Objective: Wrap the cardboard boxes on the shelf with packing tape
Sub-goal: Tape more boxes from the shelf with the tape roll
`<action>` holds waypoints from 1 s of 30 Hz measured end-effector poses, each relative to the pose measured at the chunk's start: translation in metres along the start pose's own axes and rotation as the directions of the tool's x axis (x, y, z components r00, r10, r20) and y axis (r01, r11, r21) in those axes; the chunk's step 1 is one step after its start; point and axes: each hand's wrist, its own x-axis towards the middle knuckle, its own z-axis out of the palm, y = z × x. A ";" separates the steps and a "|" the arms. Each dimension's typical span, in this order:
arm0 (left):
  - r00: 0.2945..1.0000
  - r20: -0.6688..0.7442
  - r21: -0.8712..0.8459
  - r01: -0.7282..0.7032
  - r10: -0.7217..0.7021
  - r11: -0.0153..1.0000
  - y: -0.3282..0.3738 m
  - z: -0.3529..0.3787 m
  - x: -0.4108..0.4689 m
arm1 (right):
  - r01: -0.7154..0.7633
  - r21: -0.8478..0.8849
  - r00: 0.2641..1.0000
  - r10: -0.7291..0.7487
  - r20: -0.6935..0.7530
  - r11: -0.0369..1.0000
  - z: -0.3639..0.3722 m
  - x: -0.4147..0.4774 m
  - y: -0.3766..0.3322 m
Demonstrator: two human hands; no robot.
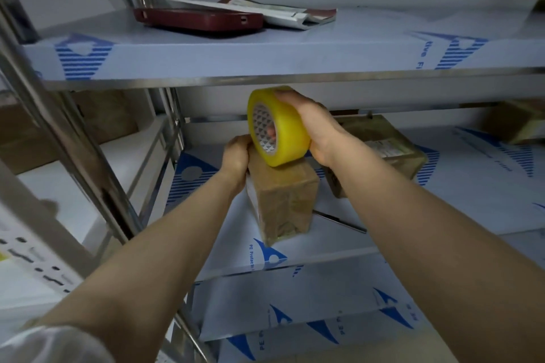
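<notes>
The cardboard box [283, 200] stands on end, long axis upright, on a shelf [339, 244] filmed "PE Protec…", left hand [236, 156] gripping its top corner, right hand [317, 127] clasping the yellow tape roll [287, 127] against its top.

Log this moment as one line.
stage: taping | left hand: grips box top | right hand: holds tape roll against box

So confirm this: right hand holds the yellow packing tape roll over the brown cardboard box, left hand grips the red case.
Wrong: the head view shows the left hand gripping the brown cardboard box; the dark red case lies untouched on the upper shelf. The rest holds.
</notes>
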 end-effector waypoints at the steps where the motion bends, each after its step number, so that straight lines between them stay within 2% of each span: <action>1: 1.000 -0.022 0.019 0.011 -0.010 1.000 -0.001 -0.001 0.004 | -0.002 0.020 1.000 0.002 0.009 1.000 -0.003 0.007 0.006; 4: 0.999 -0.049 0.096 0.008 -0.004 0.995 0.002 -0.001 0.010 | 0.035 0.056 0.999 -0.035 -0.003 0.998 0.001 0.000 0.009; 8: 0.993 -0.104 0.251 -0.022 0.050 0.968 0.006 -0.001 0.017 | 0.068 -0.010 0.996 -0.068 -0.065 0.998 0.013 -0.019 -0.003; 16: 0.985 -0.146 0.157 -0.069 0.093 0.985 0.003 0.003 0.010 | 0.045 -0.105 0.997 -0.052 -0.063 0.993 -0.013 -0.074 -0.010; 19: 0.982 -0.166 0.118 -0.075 0.094 0.990 0.002 0.001 0.009 | 0.009 -0.229 0.998 -0.023 -0.058 0.973 -0.021 -0.095 -0.003; 24: 0.984 -0.146 0.064 -0.092 0.100 0.994 0.002 0.007 0.006 | -0.003 -0.306 0.993 -0.034 -0.115 0.952 -0.036 -0.113 0.020; 30: 0.987 -0.143 -0.006 -0.077 0.075 0.997 0.000 0.012 0.007 | -0.096 -0.282 0.985 0.051 -0.163 0.955 -0.042 -0.124 0.054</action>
